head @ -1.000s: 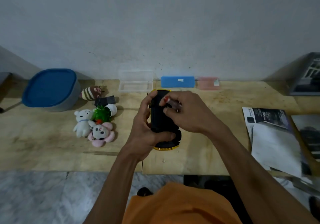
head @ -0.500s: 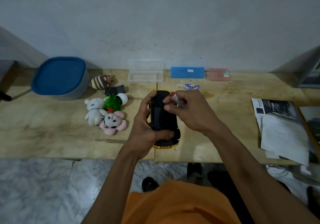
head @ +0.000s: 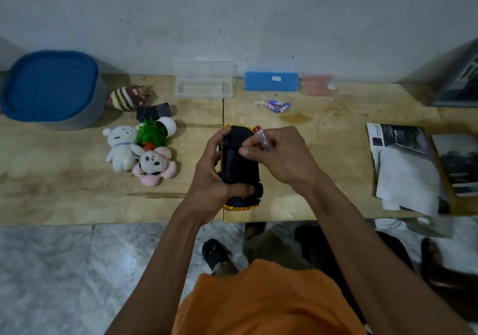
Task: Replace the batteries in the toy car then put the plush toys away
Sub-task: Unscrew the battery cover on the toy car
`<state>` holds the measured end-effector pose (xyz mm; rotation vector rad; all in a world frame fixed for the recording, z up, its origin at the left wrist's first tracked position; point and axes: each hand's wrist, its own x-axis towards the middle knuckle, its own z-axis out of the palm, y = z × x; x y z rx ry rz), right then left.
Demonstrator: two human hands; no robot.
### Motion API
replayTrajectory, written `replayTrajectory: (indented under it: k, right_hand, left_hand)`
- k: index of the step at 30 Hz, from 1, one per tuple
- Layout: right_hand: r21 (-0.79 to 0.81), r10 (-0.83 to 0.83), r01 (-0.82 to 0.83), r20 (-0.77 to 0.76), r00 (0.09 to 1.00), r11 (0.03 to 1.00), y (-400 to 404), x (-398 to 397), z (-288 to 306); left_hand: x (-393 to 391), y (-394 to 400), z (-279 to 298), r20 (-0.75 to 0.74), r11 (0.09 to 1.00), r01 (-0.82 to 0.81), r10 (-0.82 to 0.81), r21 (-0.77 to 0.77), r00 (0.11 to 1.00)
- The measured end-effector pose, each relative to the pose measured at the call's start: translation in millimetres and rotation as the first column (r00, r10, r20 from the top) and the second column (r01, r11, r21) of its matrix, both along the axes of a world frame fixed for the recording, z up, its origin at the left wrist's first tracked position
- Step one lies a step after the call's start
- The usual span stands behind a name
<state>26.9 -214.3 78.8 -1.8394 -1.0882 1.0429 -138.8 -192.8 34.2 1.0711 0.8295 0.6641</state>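
A plain home room, by the look of it: a rough plywood table (head: pixel 64 184) stands against a scuffed white wall (head: pixel 232 11) over marble floor tiles (head: pixel 77 277), with plush toys (head: pixel 139 151), plastic boxes (head: pixel 203 79) and magazines (head: pixel 403 164) scattered about.

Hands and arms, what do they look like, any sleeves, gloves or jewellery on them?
Both hands, the left hand and the right hand, are bare: no gloves, rings or watch show. The forearms are uncovered as far as the view shows, with no sleeve in sight. An orange shirt covers the torso.
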Motion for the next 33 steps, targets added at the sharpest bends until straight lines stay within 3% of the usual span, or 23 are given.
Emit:
replayTrajectory:
  k: [5,9,16,21,25,29,33]
  right_hand:
    - [0.007,0.127,-0.127,-0.004,0.992,0.992,18.8,33.7,-3.7]
    - [-0.001,0.077,-0.077,-0.081,0.994,0.997,33.8,54.9,-14.3]
    - [-0.027,0.183,-0.190,-0.162,0.970,0.981,51.4,85.7,-31.0]
    - [-0.002,-0.101,0.104,-0.282,0.954,0.995,68.3,110.8,-47.9]
    - [-0.085,-0.153,0.143,-0.124,0.980,0.986,83.1,123.4,-88.4]
    - [-0.274,-0.003,0.018,0.055,0.998,0.962,86.1,109.9,-141.9]
    - [-0.325,0.090,-0.033,0.164,0.982,0.945,88.1,89.5,-172.4]
  left_hand:
    - [23.3,16.6,2.2,-0.049,1.000,-0.009,0.011,0.028,0.999]
    - [43.4,31.1,1.5,-0.087,0.999,-0.005,0.008,0.032,0.996]
    - [69.1,41.2,-11.0,-0.123,0.997,-0.059,0.053,-0.041,0.991]
    - [64.0,47.6,-31.0,-0.164,0.988,-0.130,0.116,-0.078,0.980]
    - [47.0,58.2,-42.4,-0.165,0.968,-0.201,0.176,-0.152,0.970]
    - [37.1,71.7,-48.4,-0.162,0.961,-0.198,0.168,-0.191,0.972]
    - [26.4,78.5,-46.7,-0.170,0.962,-0.214,0.186,-0.170,0.968]
